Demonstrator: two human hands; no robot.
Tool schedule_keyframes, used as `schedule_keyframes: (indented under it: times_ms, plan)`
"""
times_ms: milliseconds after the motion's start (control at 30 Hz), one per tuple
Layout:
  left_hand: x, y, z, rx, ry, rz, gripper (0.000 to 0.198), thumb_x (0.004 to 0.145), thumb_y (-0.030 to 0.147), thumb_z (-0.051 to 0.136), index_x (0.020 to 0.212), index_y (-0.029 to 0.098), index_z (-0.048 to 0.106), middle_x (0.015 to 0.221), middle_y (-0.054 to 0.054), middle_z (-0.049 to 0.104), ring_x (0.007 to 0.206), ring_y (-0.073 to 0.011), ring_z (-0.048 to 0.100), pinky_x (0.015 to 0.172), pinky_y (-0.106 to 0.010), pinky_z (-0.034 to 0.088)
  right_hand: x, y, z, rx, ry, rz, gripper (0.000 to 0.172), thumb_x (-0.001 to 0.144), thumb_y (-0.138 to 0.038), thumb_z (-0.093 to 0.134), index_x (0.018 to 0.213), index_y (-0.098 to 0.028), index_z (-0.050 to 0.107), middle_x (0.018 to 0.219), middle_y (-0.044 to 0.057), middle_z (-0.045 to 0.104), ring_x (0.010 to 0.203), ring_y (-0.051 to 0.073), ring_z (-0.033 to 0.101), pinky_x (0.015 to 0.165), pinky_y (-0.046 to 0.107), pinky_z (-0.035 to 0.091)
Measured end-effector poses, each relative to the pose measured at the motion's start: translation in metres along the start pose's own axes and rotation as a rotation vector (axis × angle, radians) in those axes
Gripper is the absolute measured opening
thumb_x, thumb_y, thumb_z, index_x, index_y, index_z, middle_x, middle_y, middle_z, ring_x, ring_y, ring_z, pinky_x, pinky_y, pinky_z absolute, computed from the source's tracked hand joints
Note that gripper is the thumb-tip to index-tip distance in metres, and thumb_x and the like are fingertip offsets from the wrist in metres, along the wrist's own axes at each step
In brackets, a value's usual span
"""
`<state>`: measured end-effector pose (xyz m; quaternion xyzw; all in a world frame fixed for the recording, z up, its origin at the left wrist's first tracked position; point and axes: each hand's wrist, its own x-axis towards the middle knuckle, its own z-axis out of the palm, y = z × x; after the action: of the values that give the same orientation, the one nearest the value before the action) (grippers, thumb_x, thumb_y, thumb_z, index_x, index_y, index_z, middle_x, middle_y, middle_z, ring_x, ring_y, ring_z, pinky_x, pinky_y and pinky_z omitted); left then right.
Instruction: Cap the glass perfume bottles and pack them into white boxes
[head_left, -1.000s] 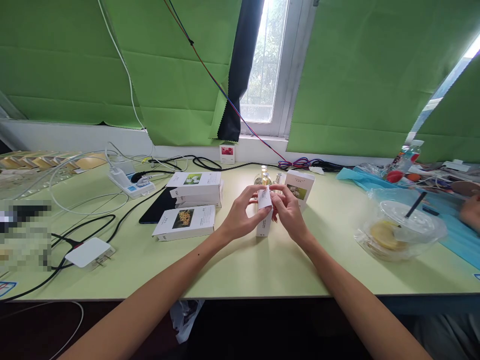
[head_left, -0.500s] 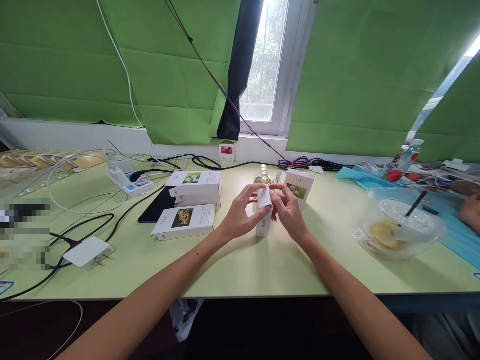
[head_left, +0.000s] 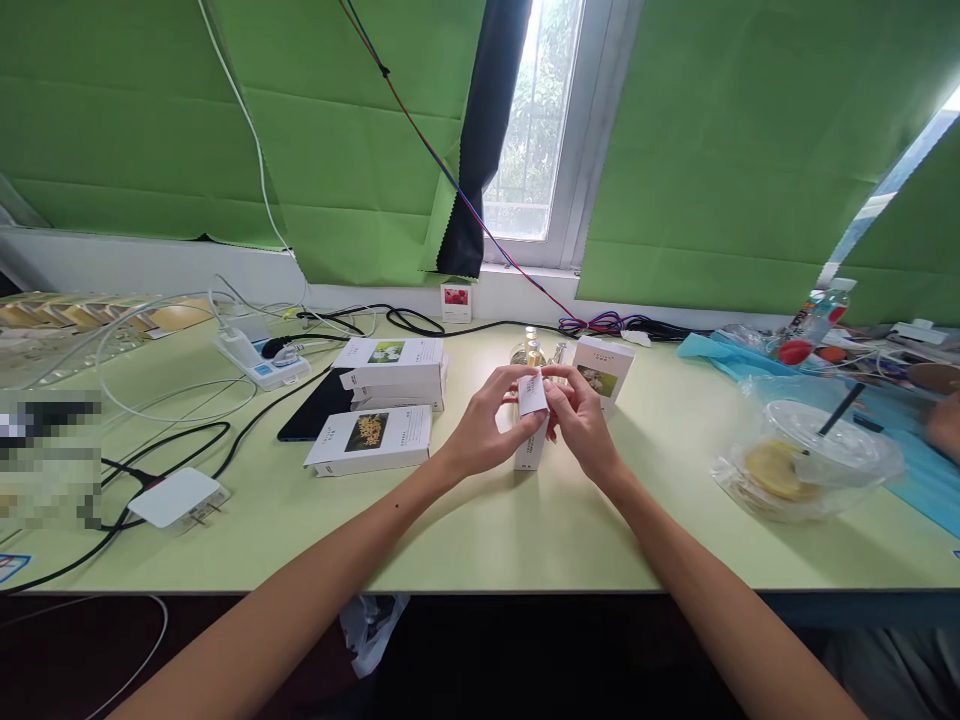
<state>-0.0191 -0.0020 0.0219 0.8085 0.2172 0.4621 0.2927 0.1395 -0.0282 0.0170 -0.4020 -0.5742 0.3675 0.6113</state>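
Observation:
A narrow white box (head_left: 528, 450) stands upright on the pale green table (head_left: 480, 540), its top flap raised. My left hand (head_left: 487, 422) has its thumb and fingers on the box's left side and top. On the other side, my right hand (head_left: 581, 415) pinches the box near the flap. Small glass bottles (head_left: 531, 345) with shiny caps stand just behind the hands. Another white box with a flower picture (head_left: 604, 360) is upright behind my right hand.
Stacked white boxes (head_left: 397, 380) and a flat-lying box (head_left: 373, 440) are at the left, beside a dark tablet (head_left: 309, 408), a power strip (head_left: 274, 370) and cables. At the right are a bagged drink cup (head_left: 787, 450) and another person's hand (head_left: 945, 425).
The view has shifted slightly. Both hands remain on the narrow box, and its flap looks a little more flattened towards me.

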Motion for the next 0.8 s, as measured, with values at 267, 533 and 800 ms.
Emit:
schedule_keyframes:
  times_ms: [267,533,800]
  plan:
    - [0.0001,-0.0005,0.0001,0.002,0.003,-0.013,0.042,0.090,0.031,0.064,0.130,0.027,0.053,0.133,-0.009,0.058,0.119,-0.0241,0.061,0.102,-0.043,0.054,-0.0007,-0.0010,0.0003,-0.003,-0.008,-0.002,0.035,0.089,-0.053,0.059,0.104,-0.021,0.055,0.061,-0.007,0.056,0.044,0.009,0.047,0.041,0.022,0.041]
    - [-0.0005,-0.0014,0.0003,0.001,-0.003,-0.005,0.041,0.091,0.032,0.064,0.130,0.028,0.052,0.131,-0.009,0.057,0.119,-0.0232,0.061,0.102,-0.042,0.054,-0.0011,-0.0008,0.0002,-0.021,-0.008,-0.009,0.034,0.090,-0.051,0.058,0.105,-0.021,0.056,0.060,-0.007,0.055,0.044,0.009,0.047,0.041,0.022,0.042]
    - [-0.0006,0.0001,-0.0021,0.019,-0.024,0.000,0.040,0.092,0.034,0.062,0.132,0.031,0.057,0.135,-0.009,0.054,0.124,-0.0250,0.057,0.100,-0.041,0.056,-0.0010,0.0009,0.0000,-0.005,-0.008,-0.001,0.034,0.090,-0.052,0.058,0.106,-0.022,0.055,0.061,-0.007,0.055,0.044,0.009,0.047,0.041,0.022,0.042]
